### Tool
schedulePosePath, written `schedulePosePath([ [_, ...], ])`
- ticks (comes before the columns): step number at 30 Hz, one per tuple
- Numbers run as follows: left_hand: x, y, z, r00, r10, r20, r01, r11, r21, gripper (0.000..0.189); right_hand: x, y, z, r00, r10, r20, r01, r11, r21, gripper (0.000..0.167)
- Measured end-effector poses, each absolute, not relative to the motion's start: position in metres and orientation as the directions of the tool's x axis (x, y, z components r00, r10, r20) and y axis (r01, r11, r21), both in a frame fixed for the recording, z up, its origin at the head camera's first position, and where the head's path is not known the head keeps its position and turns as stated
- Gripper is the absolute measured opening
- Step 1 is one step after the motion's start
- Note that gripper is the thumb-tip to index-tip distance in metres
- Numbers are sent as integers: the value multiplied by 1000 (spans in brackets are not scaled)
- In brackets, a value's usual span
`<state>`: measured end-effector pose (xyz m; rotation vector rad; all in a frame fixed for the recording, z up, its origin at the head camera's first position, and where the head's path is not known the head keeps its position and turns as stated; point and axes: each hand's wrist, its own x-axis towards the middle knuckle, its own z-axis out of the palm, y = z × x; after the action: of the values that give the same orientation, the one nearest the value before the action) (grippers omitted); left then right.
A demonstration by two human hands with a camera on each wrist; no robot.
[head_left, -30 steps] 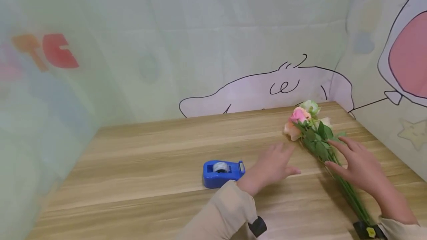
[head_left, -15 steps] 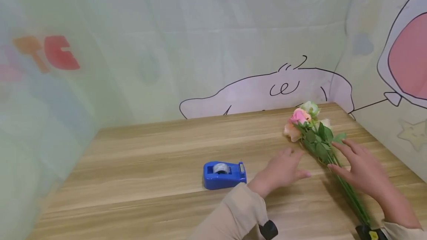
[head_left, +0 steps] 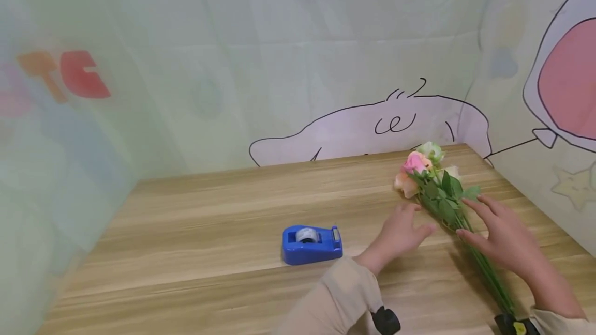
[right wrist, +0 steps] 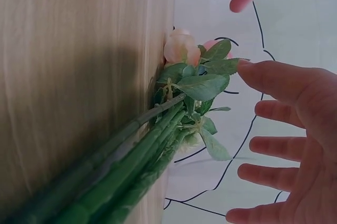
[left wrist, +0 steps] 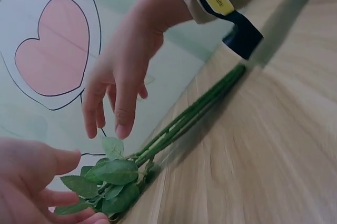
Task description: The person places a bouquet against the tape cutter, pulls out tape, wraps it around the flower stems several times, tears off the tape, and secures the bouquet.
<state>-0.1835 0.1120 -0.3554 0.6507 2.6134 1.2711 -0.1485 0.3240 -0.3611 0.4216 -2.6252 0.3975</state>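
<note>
A bunch of flowers (head_left: 444,203) with pink, peach and whitish blooms lies on the right side of the wooden table, its green stems pointing toward the person. To the left of the stems, my left hand (head_left: 399,234) is held with fingers apart and nothing in them. My right hand (head_left: 505,231) hovers over the stems and leaves from the right, its fingers spread. In the left wrist view, the leaves (left wrist: 113,179) sit below the right hand's fingertips. Seen from the right wrist, the right thumb (right wrist: 279,79) is right at a leaf, and the palm holds nothing.
A blue tape dispenser (head_left: 311,245) with a roll of clear tape stands left of the left forearm. The wooden table (head_left: 195,231) meets a printed cloth backdrop (head_left: 288,66) at the back and sides. A black wrist strap (head_left: 385,320) is on the left sleeve.
My left hand has moved a little to the right, toward the flowers, coming away from the tape dispenser. The right hand has barely shifted. The flowers and dispenser stay in place.
</note>
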Motion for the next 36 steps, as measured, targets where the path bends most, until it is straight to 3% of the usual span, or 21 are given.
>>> schedulePosePath([
  [6, -183, 126, -357, -912, 401, -87, 64, 349, 935, 49, -148, 328, -362, -865, -214, 454, -340, 915, -218, 64],
  [13, -177, 142, -364, -901, 351, -253, -199, 183, 963, 43, -147, 326, -362, -884, -202, 422, -314, 924, -217, 65],
  [27, -178, 152, -375, -870, 369, -328, -381, -80, 921, 33, -150, 319, -364, -948, -129, 291, -214, 935, -282, 69],
  [31, -178, 155, -378, -858, 378, -348, -416, -114, 902, 17, -150, 322, -364, -983, -34, 183, -92, 943, -321, 80],
  [36, -179, 160, -380, -849, 374, -374, -445, -123, 887, 12, -149, 325, -364, -997, 44, 62, 24, 953, -303, 90],
])
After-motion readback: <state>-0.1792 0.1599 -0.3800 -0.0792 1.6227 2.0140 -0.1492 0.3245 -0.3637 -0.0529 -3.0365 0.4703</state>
